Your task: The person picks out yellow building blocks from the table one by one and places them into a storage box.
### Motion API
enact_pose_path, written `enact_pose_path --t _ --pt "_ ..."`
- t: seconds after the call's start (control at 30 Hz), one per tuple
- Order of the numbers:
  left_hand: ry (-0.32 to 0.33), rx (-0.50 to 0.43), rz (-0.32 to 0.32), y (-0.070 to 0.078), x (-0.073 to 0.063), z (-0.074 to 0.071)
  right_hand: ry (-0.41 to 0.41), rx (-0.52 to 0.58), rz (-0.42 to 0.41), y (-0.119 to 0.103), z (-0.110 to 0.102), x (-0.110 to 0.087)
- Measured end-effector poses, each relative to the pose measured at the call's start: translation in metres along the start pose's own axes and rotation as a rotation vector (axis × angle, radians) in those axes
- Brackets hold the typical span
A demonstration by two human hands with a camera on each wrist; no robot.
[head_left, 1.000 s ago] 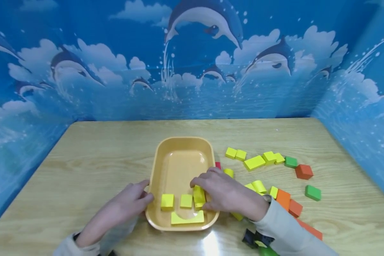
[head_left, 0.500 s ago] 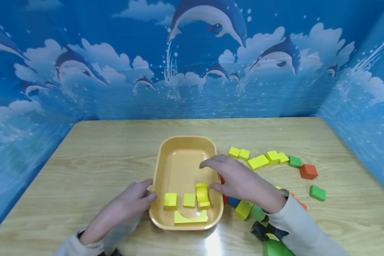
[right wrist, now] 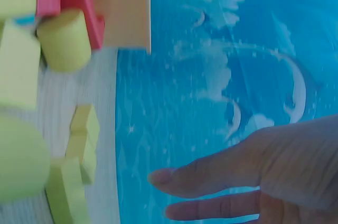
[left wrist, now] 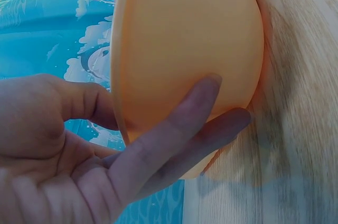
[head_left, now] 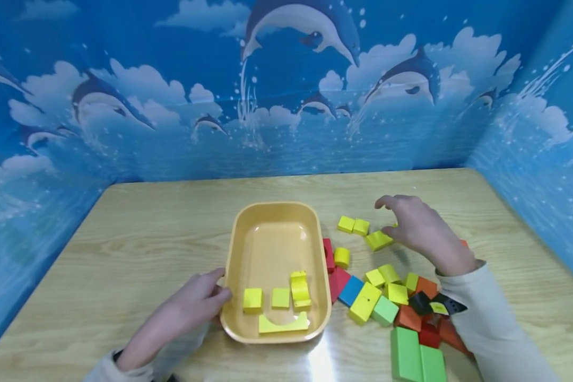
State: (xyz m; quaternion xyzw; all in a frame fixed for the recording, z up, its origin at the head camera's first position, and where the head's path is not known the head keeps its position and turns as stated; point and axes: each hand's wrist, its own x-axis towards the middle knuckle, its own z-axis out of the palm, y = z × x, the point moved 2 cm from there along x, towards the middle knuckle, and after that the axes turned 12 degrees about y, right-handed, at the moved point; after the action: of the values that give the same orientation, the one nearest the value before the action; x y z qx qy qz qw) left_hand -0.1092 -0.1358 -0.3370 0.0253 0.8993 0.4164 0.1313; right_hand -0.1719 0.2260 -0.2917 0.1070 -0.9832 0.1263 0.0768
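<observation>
A shallow yellow-orange plastic tray stands on the table in the head view. My left hand holds its left side; in the left wrist view the thumb is at the rim and the fingers lie along the outer wall. Several yellow blocks sit in the tray's near end: a cube, a smaller square block, an arch and a long notched piece. My right hand hovers with nothing held, fingers apart, over the back-right row of blocks, nearest a yellow rectangular block.
Two small yellow blocks lie left of that hand. Right of the tray is a loose cluster with a red block, a blue block, a yellow cylinder and green blocks. A dolphin-print curtain stands behind the table.
My right hand has let go of the yellow arch inside the tray, then moved out over the right rim to the back-right blocks. The left hand has stayed on the tray.
</observation>
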Motion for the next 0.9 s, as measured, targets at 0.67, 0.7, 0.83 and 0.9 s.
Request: enact_pose_path --t 0.67,0.7,0.83,0.9 --pt "0.018 0.010 -0.095 0.001 0.001 0.001 -0.214 -0.071 0.206 0.048 0.017 0.011" --pt "0.019 0.002 -0.087 0.001 0.000 0.001 -0.217 -0.070 0.212 0.049 0.017 0.011" --pt "0.015 -0.018 -0.060 0.000 0.000 0.002 -0.235 -0.062 0.226 0.050 0.019 0.012" --pt "0.011 -0.021 -0.055 0.000 -0.001 0.001 -0.240 -0.055 0.227 0.050 0.020 0.013"
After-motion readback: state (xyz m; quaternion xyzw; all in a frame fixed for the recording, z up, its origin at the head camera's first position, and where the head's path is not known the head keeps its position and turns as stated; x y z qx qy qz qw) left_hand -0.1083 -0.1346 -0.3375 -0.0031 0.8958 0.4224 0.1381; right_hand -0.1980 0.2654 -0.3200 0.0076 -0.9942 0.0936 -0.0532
